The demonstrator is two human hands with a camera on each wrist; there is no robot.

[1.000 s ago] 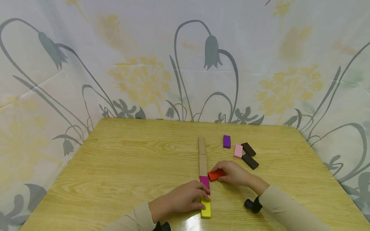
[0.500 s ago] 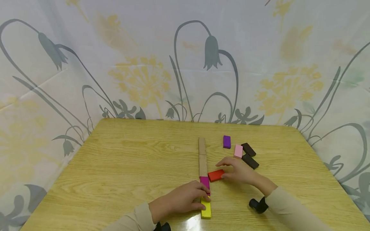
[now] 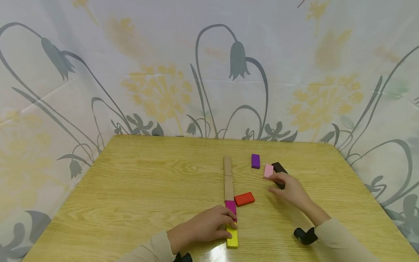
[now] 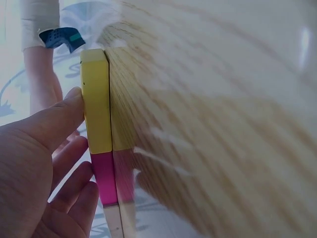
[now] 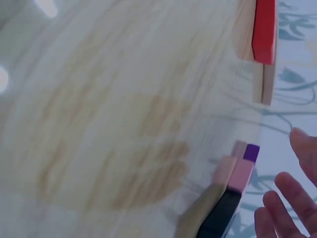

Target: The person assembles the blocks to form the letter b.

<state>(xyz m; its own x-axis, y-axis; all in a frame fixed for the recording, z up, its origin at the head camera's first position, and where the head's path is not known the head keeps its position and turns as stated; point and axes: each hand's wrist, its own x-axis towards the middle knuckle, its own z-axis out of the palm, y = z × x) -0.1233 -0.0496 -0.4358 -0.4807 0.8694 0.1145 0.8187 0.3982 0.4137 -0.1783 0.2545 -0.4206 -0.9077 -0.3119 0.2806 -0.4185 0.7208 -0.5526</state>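
Note:
A line of blocks runs away from me: a yellow block [image 3: 232,239] nearest, a magenta block [image 3: 230,209] behind it, then two tan blocks [image 3: 228,187]. My left hand [image 3: 209,223] rests on the line, its thumb on the yellow block and its fingertips at the magenta one. A red block [image 3: 244,199] lies at an angle to the right of the line. My right hand [image 3: 291,189] hovers with parted fingers over the black blocks [image 5: 220,213], close beside the pink block [image 3: 268,170]; in the head view it partly hides the black ones.
Behind the pink block a purple block [image 3: 255,161] lies near the far side of the wooden table [image 3: 157,171]. A floral curtain [image 3: 157,72] hangs behind and along the sides of the table.
My right hand has let go of the red block and moved right and away to the black blocks. The red block stays beside the line. My left hand has kept its place.

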